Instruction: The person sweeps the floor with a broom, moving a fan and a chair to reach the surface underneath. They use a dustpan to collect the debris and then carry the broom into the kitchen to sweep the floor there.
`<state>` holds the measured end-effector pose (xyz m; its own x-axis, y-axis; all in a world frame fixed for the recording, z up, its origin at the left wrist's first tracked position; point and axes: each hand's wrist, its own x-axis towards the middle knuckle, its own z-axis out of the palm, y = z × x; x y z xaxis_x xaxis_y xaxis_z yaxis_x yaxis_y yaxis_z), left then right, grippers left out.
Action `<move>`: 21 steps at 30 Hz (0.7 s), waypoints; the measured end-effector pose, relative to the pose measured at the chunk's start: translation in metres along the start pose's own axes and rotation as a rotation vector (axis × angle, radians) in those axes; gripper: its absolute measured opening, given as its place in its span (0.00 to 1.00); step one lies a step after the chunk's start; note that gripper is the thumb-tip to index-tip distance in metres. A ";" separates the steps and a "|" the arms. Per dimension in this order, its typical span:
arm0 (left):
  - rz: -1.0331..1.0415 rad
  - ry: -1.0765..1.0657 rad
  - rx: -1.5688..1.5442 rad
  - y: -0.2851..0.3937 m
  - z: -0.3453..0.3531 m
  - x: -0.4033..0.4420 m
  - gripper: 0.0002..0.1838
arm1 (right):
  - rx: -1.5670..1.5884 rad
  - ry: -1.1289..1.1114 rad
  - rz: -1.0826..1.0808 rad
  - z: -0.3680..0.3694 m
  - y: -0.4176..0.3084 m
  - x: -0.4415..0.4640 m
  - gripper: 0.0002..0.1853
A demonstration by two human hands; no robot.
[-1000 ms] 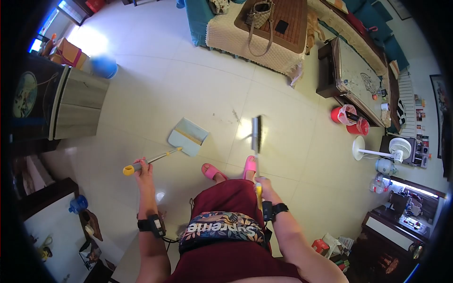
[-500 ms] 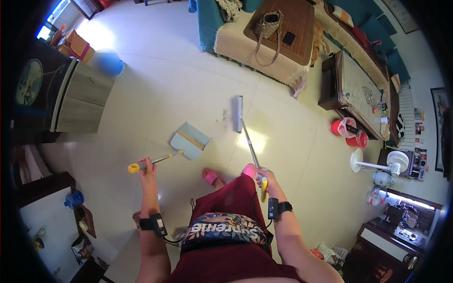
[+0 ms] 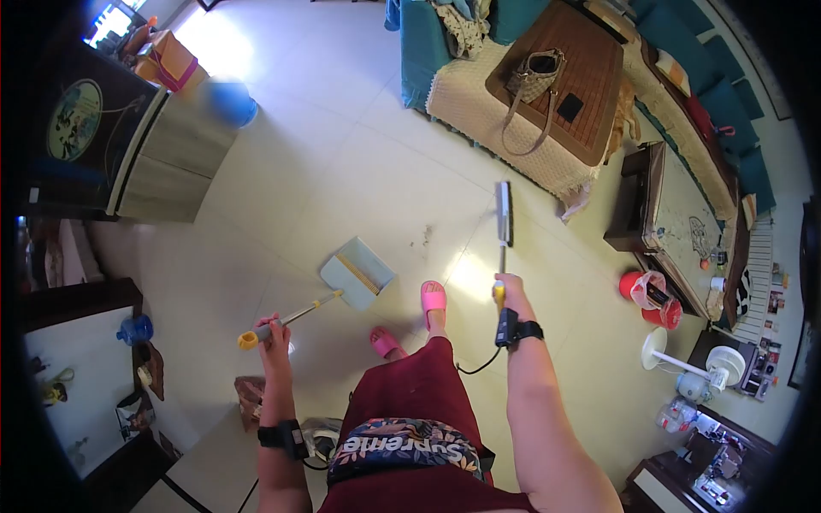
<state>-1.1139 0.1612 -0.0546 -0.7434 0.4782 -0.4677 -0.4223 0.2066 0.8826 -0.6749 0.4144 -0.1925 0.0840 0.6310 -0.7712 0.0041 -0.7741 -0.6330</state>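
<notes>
My left hand (image 3: 275, 342) is closed around the handle of a long-handled dustpan (image 3: 349, 282), a pale blue-grey pan with a yellow strip, which rests on the floor ahead. On the right, my right hand (image 3: 513, 295) grips a broom (image 3: 503, 255) by its grey and yellow handle. The broom's long, narrow head (image 3: 505, 214) lies farther out, at or near the floor, well apart from the pan. Between the two tools a small scatter of dark debris (image 3: 425, 234) lies on the tiles.
A cloth-covered couch (image 3: 466, 94) with a handbag (image 3: 539, 73) stands ahead. To the right are a low table (image 3: 693, 218), red bins (image 3: 658, 299) and a white fan (image 3: 723, 366). A cabinet (image 3: 175, 158) and a blue bucket (image 3: 233, 103) stand left.
My right hand has reached forward and right with the broom, its head shifting right, away from the debris. My right foot has stepped forward. The left hand still holds the dustpan, and the view has turned slightly.
</notes>
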 end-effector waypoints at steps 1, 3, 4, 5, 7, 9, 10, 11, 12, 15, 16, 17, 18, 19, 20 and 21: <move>0.002 0.011 0.002 0.001 0.008 -0.001 0.10 | -0.012 -0.010 -0.033 0.011 0.007 0.012 0.08; 0.009 0.033 0.007 0.004 0.025 -0.002 0.10 | -0.191 0.004 -0.063 0.033 0.029 0.012 0.08; 0.013 0.044 0.013 0.007 0.033 -0.003 0.10 | -0.339 -0.026 -0.078 0.040 0.043 0.011 0.10; 0.017 0.056 0.020 0.009 0.040 -0.004 0.10 | -0.487 -0.057 -0.093 0.041 0.053 0.009 0.12; 0.015 0.067 0.015 0.005 0.042 0.002 0.10 | -0.376 -0.129 0.015 0.037 0.036 -0.015 0.14; 0.024 0.080 0.016 0.006 0.040 0.007 0.09 | -0.294 -0.168 0.112 0.035 -0.008 -0.040 0.16; 0.032 0.087 0.023 0.006 0.039 0.008 0.09 | -0.268 -0.172 0.158 0.030 -0.041 -0.054 0.17; 0.040 0.096 0.031 0.007 0.039 0.008 0.09 | -0.242 -0.175 0.206 0.023 -0.063 -0.056 0.18; 0.046 0.101 0.024 0.006 0.038 0.007 0.09 | -0.311 -0.172 0.140 0.014 -0.070 -0.043 0.18; 0.065 0.107 0.010 0.006 0.041 0.007 0.10 | -0.613 -0.131 -0.119 -0.015 -0.087 0.022 0.18; 0.070 0.109 0.011 0.007 0.044 0.006 0.10 | -0.782 -0.100 -0.244 -0.015 -0.095 0.051 0.18; 0.074 0.112 0.014 0.007 0.046 0.005 0.10 | -0.891 -0.059 -0.291 -0.008 -0.109 0.075 0.17; 0.083 0.118 0.025 0.008 0.050 0.004 0.10 | -0.998 -0.017 -0.337 0.003 -0.123 0.099 0.16; 0.092 0.123 0.038 0.009 0.054 0.003 0.10 | -1.073 -0.034 -0.339 0.017 -0.134 0.127 0.15; 0.097 0.128 0.052 0.010 0.058 0.003 0.11 | -1.148 -0.051 -0.339 0.031 -0.141 0.151 0.15; 0.100 0.135 0.046 0.011 0.062 0.003 0.11 | -1.054 -0.094 -0.287 0.049 -0.145 0.160 0.14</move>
<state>-1.0885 0.2176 -0.0428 -0.8448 0.3797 -0.3770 -0.3212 0.2037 0.9248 -0.7107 0.6299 -0.2271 -0.1328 0.7610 -0.6351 0.8654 -0.2234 -0.4486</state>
